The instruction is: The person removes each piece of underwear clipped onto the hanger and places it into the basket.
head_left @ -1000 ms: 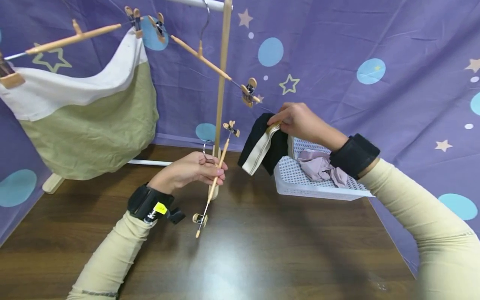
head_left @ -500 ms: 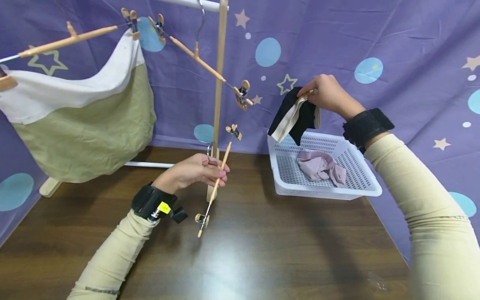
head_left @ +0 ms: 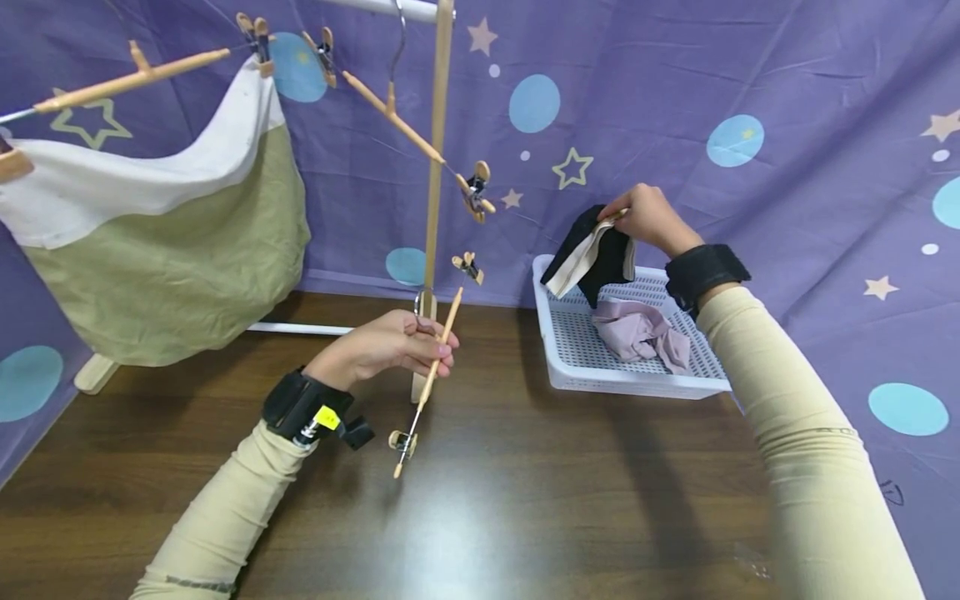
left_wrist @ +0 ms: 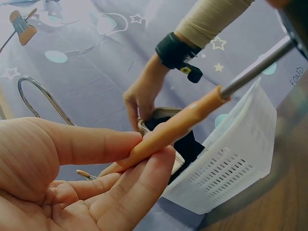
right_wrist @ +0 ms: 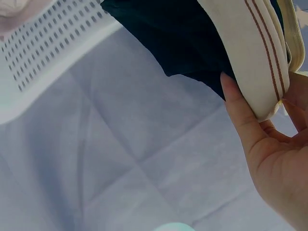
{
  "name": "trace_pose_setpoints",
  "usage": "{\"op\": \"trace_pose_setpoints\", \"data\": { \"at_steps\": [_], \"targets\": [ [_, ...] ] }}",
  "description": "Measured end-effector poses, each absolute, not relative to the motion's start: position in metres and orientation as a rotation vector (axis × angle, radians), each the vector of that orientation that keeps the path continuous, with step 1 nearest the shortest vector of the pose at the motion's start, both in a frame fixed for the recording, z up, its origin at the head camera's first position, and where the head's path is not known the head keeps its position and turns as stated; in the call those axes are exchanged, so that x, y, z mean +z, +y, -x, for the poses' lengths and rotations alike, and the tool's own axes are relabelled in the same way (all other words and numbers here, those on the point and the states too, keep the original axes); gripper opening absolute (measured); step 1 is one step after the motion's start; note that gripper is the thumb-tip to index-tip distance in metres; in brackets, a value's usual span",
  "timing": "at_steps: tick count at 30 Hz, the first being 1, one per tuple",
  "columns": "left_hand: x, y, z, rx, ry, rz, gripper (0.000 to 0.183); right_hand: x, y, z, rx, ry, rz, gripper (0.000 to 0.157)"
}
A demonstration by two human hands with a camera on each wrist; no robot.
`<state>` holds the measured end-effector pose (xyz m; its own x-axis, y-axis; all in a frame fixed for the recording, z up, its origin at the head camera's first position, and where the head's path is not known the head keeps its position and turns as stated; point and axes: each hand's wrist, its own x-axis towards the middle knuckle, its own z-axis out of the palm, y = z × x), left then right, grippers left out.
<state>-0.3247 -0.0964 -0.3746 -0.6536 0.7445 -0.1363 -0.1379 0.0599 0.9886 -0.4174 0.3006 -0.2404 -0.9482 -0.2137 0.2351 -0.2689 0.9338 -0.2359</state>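
Observation:
My left hand (head_left: 386,346) pinches the wooden bar of a clip hanger (head_left: 429,383) between thumb and fingers. The hanger slants over the table, a clip near each end and its metal hook by the knuckles. In the left wrist view the bar (left_wrist: 178,127) crosses close in front of the camera. My right hand (head_left: 651,218) pinches folded black underpants (head_left: 611,262) by the cream waistband, and they hang over the back left of the white basket (head_left: 637,383). Two brown stripes run along the waistband (right_wrist: 257,53) in the right wrist view. A crumpled mauve cloth (head_left: 637,332) lies in the basket.
At left, a green garment with a white band (head_left: 180,242) hangs from a clip hanger. A second hanger (head_left: 393,117) hangs from the rack beside its wooden post (head_left: 438,108). The rack's foot (head_left: 96,373) stands on the brown table (head_left: 525,500) before a purple curtain (head_left: 637,50).
My right hand has carried the black underpants up and right to above the basket, then lowered them somewhat. The left hand holds its hanger almost still.

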Motion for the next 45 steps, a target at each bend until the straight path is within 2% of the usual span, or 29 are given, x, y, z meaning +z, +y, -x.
{"op": "trace_pose_setpoints", "data": {
  "at_steps": [17,28,45],
  "targets": [
    [-0.371,-0.098,0.322,1.675,1.665,-0.622,0.028,-0.285,0.32,0.425,0.431,-2.932,-0.291,0.033],
    [-0.373,-0.097,0.32,1.657,1.676,-0.631,0.031,-0.322,0.313,0.425,0.385,-2.991,-0.361,0.03],
    [-0.374,-0.096,0.319,1.666,1.669,-0.627,0.03,-0.357,0.297,0.43,0.427,-3.047,-0.43,0.032]
  ]
}}
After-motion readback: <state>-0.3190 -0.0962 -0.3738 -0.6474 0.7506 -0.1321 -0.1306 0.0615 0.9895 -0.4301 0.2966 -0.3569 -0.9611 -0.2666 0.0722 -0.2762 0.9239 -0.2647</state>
